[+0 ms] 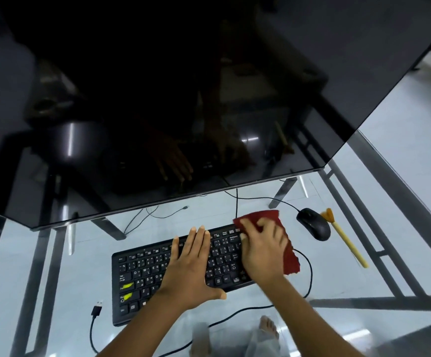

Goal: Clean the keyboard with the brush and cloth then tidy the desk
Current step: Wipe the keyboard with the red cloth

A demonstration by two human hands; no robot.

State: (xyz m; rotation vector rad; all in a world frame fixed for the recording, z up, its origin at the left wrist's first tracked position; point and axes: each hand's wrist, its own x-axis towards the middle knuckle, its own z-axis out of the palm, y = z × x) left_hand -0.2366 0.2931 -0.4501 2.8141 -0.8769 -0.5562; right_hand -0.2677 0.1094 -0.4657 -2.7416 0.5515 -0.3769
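Head view: left hand (191,266) flat, fingers straight, on keyboard (137,274) (W, E legible); right hand (263,251) clutches cloth (260,217), hiding end keys.

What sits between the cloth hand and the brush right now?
The black mouse lies between the right hand on the red cloth and the brush, head view.
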